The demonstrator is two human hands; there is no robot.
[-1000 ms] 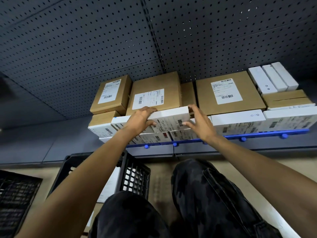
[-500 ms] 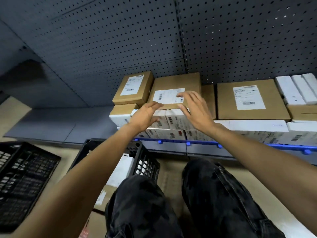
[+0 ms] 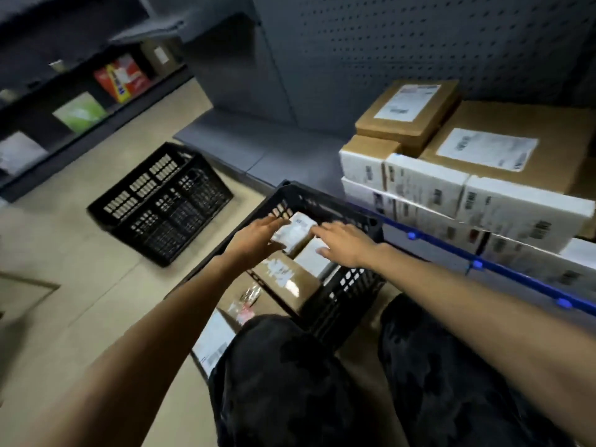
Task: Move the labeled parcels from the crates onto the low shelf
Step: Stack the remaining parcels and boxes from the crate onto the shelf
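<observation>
The left hand (image 3: 254,243) and right hand (image 3: 345,245) reach into the near crate (image 3: 348,285), fingers straight and unclenched on either side of a small white parcel (image 3: 295,232) lying between the fingertips; blur hides any contact. Right of the fingers runs the blue edge of the low shelf (image 3: 477,264) under stacked parcels (image 3: 516,204); left of them, open floor (image 3: 80,269).

- One wide-angle view, worn on the head, looks steeply down and forward over the person's knees (image 3: 290,375).
- The black crate (image 3: 348,285) sits close below; the low shelf (image 3: 516,281) slants off right.
</observation>
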